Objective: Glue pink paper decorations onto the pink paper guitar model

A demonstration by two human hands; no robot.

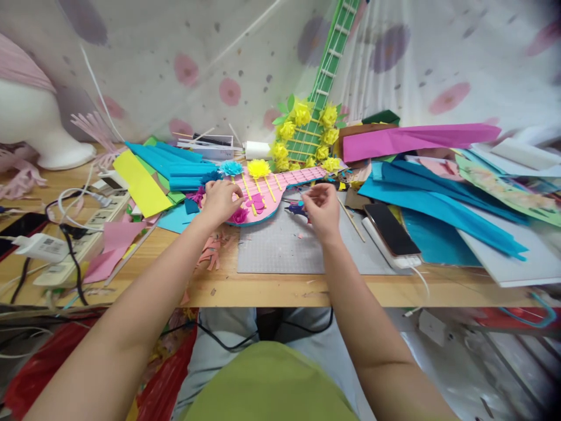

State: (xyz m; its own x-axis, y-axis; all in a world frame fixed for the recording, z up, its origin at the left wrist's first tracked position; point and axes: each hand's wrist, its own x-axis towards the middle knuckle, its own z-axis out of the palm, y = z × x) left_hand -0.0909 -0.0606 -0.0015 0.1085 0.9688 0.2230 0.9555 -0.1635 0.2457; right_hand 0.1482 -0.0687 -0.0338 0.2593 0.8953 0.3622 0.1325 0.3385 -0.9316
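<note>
- Left hand point(220, 202) is at the pink guitar point(272, 202) (its grip, I cannot tell).
- Right hand point(324, 211) is curled above the grey mat point(280, 251); whether grasping, I cannot tell.

The grip of your left hand point(219, 202) is at the left side of the pink guitar point(272, 203), by its blue flower point(231, 168) and magenta flower point(239, 216). The grip of your right hand point(323, 207) is over the gray mat point(280, 251), thumb and fingers close together; whether they pinch anything is too small to tell. A dark blue tool point(298, 210) lies just beside it. Behind, a green guitar point(329, 67) stands tilted before the curtain point(144, 76). On your right, a phone point(392, 229) lies on the counter point(263, 290) near blue paper point(438, 202).
</note>
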